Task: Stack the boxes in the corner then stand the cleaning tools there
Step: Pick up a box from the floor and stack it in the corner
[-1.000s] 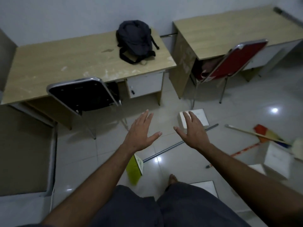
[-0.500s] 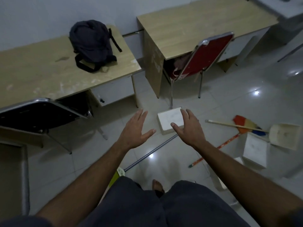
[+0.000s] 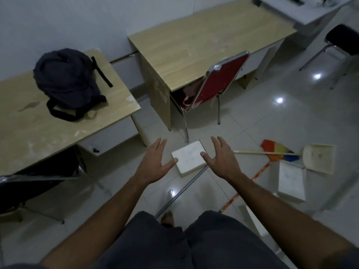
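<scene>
A flat white box [image 3: 189,157] lies on the tiled floor between my hands. My left hand [image 3: 155,162] hovers open at its left side, fingers spread. My right hand [image 3: 223,159] hovers open at its right side, thumb over the box's edge; contact cannot be told. A second white box [image 3: 290,183] lies to the right, and a third box [image 3: 254,222] shows by my right forearm. A multicoloured broom [image 3: 279,152], a cream dustpan [image 3: 318,158], an orange-handled stick [image 3: 252,181] and a metal pole [image 3: 184,191] lie on the floor.
Two wooden desks [image 3: 204,41] stand against the wall, a dark backpack [image 3: 66,82] on the left one. A red chair [image 3: 219,82] is tucked at the right desk, a black chair [image 3: 29,183] at the left. Another black chair [image 3: 343,39] stands far right.
The view has swung to the right and closer to the floor. Both open hands have come nearer to the flat white box, which now lies between them.
</scene>
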Demonstrator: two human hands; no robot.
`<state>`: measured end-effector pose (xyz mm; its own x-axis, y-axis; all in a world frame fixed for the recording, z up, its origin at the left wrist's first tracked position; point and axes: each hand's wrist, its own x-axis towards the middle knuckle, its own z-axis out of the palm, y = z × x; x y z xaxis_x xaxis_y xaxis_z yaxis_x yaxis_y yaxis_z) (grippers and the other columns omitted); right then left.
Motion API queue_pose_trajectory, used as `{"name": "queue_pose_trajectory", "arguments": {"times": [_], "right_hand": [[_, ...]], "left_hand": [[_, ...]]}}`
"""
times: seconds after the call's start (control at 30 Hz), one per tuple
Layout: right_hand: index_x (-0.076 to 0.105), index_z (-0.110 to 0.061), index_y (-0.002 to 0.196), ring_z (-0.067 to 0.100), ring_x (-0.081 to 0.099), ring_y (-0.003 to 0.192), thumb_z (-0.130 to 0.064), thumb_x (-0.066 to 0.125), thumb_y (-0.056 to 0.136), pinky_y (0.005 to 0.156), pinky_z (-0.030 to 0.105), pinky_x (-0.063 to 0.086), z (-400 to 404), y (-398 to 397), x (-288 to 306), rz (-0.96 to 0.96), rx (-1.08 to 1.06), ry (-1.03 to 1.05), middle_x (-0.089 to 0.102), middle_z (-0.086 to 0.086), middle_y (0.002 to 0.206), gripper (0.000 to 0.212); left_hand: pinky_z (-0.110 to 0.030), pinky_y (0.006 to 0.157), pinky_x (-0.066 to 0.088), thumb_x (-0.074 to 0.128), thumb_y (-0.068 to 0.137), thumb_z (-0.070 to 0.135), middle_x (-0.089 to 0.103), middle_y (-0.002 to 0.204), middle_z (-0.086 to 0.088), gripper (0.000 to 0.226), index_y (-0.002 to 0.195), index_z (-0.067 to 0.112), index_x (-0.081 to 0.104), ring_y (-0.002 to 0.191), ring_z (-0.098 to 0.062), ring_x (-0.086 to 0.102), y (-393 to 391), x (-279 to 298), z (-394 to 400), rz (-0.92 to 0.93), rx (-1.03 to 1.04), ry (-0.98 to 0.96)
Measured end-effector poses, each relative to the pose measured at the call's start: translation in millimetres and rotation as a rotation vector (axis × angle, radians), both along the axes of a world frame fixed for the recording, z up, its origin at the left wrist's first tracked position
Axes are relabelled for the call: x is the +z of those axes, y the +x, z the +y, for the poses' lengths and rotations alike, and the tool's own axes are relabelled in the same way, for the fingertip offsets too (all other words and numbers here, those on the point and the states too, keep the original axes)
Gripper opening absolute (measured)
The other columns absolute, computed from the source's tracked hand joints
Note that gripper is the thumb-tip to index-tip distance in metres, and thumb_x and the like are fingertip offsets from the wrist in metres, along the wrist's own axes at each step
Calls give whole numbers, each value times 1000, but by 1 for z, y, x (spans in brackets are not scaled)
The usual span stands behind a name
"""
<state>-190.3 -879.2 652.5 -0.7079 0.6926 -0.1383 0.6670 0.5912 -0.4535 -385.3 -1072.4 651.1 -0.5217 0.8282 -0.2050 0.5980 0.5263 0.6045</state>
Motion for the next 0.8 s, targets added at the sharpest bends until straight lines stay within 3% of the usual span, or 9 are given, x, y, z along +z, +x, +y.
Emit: {"name": "queue_pose_trajectory", "arguments": {"times": [0.27,0.8], "right_hand": [[28,-17,156,30,29,148,-65,48,96,118,48,32,75,-29,-18,-26,3,-33,26,14,163,80],[28,-19,156,30,29,148,-63,51,95,116,44,30,246,-86,-136,-192,427,-149,26,13,163,79]], "left_hand": [[-46,119,22,51,90,70,8,168,1,89,159,28,14,153,-21,13,-23,-20,67,-45,43,-29],[-56,119,23,50,87,75,11,168,-3,85,157,34,23,152,-29,13,-4,-126,188,-142,497,-161]]}}
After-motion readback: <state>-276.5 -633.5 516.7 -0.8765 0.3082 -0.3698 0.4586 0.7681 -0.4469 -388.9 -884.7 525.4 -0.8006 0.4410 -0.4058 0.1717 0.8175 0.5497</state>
